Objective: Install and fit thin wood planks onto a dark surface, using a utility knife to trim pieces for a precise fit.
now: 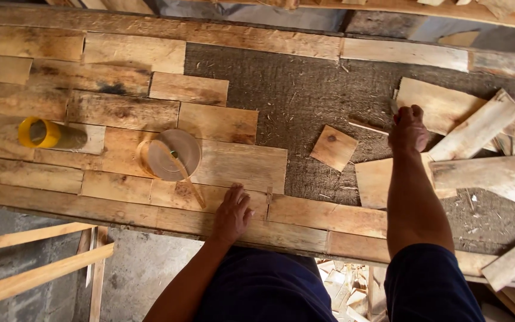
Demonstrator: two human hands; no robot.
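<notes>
Across tabletop: dark fibrous board (305, 95) edged by long rough timber rails, partly covered at left with flat rectangular pale wood pieces fitted side by side
Left hand (232, 213): flat, palm down, fingers spread, pressing on laid rectangular brown wood plank (210, 197) near front edge; grasping nothing
Right hand (408, 129): reached out over dark board, clenched in a fist around a small thin object, only a tip visible above the knuckles, kind not clear
Near right hand: loose heap of pale cut wood offcuts (478, 149) just beyond and to the right, some overlapping; hand close to the nearest flat piece, contact hard to tell
Small square wood tile (334, 147): lying alone, tilted, on bare dark board between laid area and heap
Thin wood sliver (368, 126): just above the tile, left of right hand
Roll of tan edge-banding tape (171, 154): lying flat on laid planks, loose end trailing toward left hand
Yellow-capped cylindrical container (46, 133): lying on its side on laid planks at far left, well apart from both hands
Front rail (305, 229): long plank along near edge, under left wrist
Below tabletop: pale wood slats (31, 262) leaning at left, scrap pieces on floor (347, 286) between dark blue trouser legs
</notes>
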